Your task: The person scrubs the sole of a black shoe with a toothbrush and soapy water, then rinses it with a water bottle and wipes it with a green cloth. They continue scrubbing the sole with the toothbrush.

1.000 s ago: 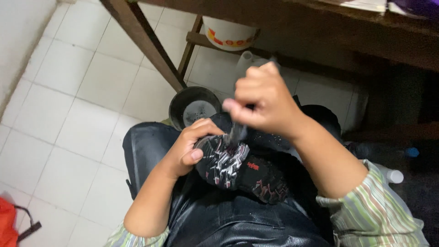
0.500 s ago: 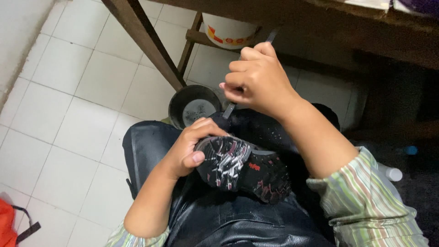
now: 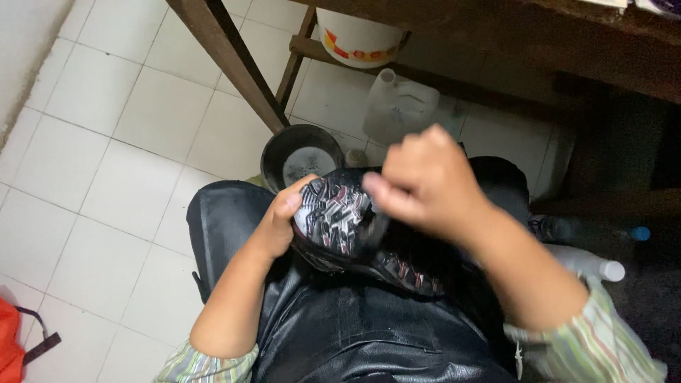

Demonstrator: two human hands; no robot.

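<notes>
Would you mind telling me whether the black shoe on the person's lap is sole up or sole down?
Sole up: the black shoe shows its patterned tread to the camera, steadied by the left hand.

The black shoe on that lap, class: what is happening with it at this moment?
A seated person in a black leather apron holds a black shoe with a red-and-white patterned sole sole-up on the lap. The left hand grips its end; the right hand, blurred, is closed just above the sole, and what it holds cannot be made out. A dark round pot stands on the white tiled floor.

Hands [image 3: 355, 206] on upturned shoe [image 3: 340, 220]
</notes>
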